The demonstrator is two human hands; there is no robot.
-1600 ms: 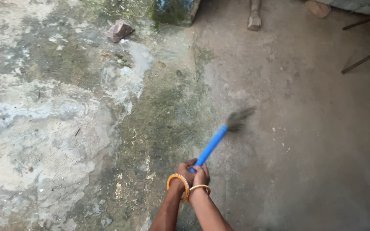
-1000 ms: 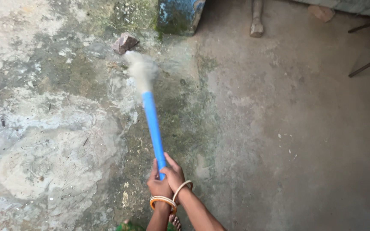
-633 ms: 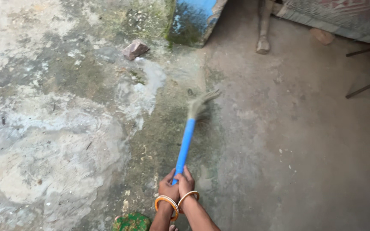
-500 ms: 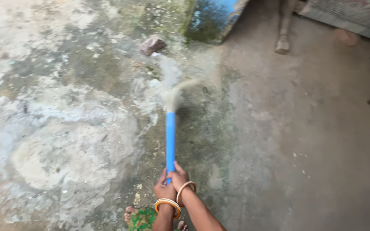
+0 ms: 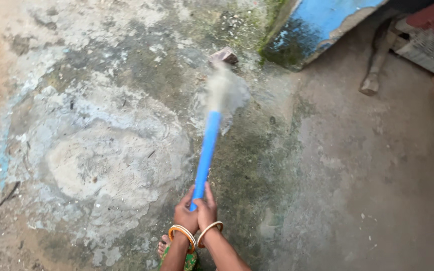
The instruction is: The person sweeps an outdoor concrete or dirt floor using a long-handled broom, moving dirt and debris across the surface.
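Head view: left hand (image 5: 184,217) and right hand (image 5: 206,210) both clasp the blue broom (image 5: 205,155) — bristles blurred just below the stone (image 5: 224,55); mossy floor (image 5: 101,150) looks half-swept.

Smooth blue plastic broom handle (image 5: 205,150), pale fibrous bristles (image 5: 222,90), rough, mossy, patchy concrete floor (image 5: 101,150), glossy bangles (image 5: 183,232).

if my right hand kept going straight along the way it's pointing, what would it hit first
Likely the small stone. The right hand points up the blue broom handle toward the blurred bristles, with the stone just beyond them; depth is unclear.
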